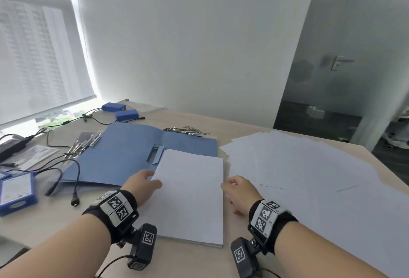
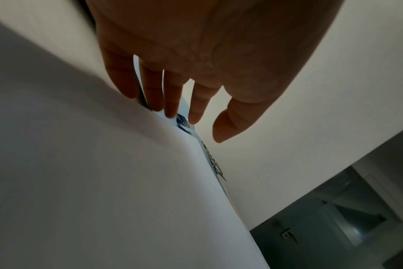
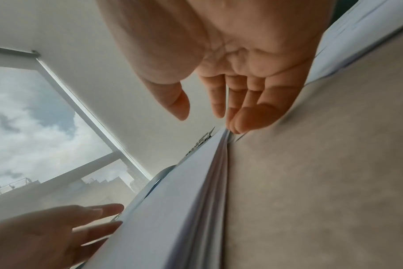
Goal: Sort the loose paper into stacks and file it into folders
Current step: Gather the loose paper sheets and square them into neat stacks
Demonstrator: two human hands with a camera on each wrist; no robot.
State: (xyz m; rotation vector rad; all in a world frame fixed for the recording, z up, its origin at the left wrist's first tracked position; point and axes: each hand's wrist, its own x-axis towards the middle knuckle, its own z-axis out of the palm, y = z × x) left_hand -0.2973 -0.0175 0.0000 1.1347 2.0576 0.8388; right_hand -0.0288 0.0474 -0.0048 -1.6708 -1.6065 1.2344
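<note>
Head view: paper stack point(image 1: 190, 191) on surface point(image 1: 55, 222), far corner overlapping open blue folder point(image 1: 124, 151); loose sheets point(image 1: 309, 167) spread right, bare strip between. Left hand point(image 1: 141, 185) at stack's left edge, right hand point(image 1: 241, 191) at right edge.

Left wrist view: left fingers point(image 2: 173, 98) straight, slightly apart, tips at paper edge.

Right wrist view: right fingers point(image 3: 242, 112) loosely extended, together, tips at stack's side; thumb apart.
</note>
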